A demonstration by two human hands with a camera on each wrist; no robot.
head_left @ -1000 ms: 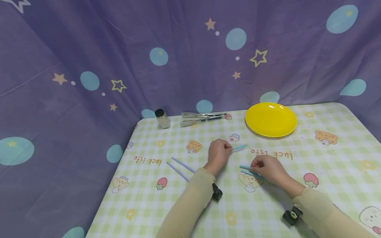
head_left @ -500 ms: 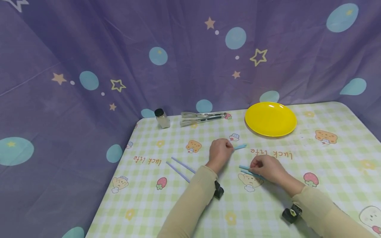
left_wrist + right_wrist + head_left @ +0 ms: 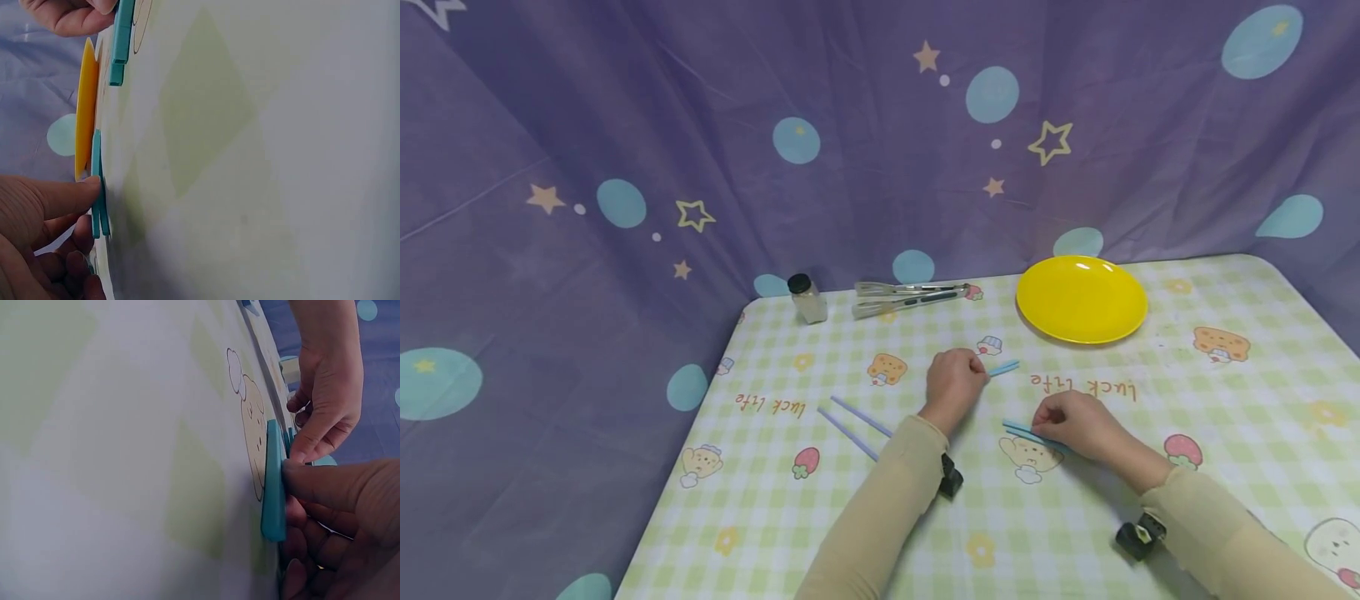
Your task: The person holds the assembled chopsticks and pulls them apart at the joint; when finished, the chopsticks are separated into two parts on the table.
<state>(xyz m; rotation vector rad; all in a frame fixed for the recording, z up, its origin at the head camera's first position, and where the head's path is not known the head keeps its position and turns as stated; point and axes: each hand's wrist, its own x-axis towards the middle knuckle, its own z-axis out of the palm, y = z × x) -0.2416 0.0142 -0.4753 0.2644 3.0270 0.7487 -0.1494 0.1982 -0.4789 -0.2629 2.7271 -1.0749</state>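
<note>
My left hand (image 3: 953,387) pinches a small light blue bag clip (image 3: 1003,367) made of two slim bars. In the left wrist view the bars of that bag clip (image 3: 97,200) spread slightly apart at the lower end. Nearer the front and to the right, my right hand (image 3: 1078,425) pinches a second light blue bag clip (image 3: 1018,427) between thumb and fingers, low over the cloth. Its thick teal side (image 3: 274,487) faces the right wrist camera. Parts of both clips are hidden by the fingers.
A yellow plate (image 3: 1081,300) lies at the back right. Tongs (image 3: 912,298) with clear ends and a black-lidded jar (image 3: 808,298) stand along the back edge. Two thin lavender sticks (image 3: 848,429) lie left of my left forearm, which partly hides them. A purple curtain (image 3: 880,150) hangs behind.
In the right hand, the two bars of the clip have drawn closer together. Both hands stay nearly in place; the clip in the left hand has shifted slightly.
</note>
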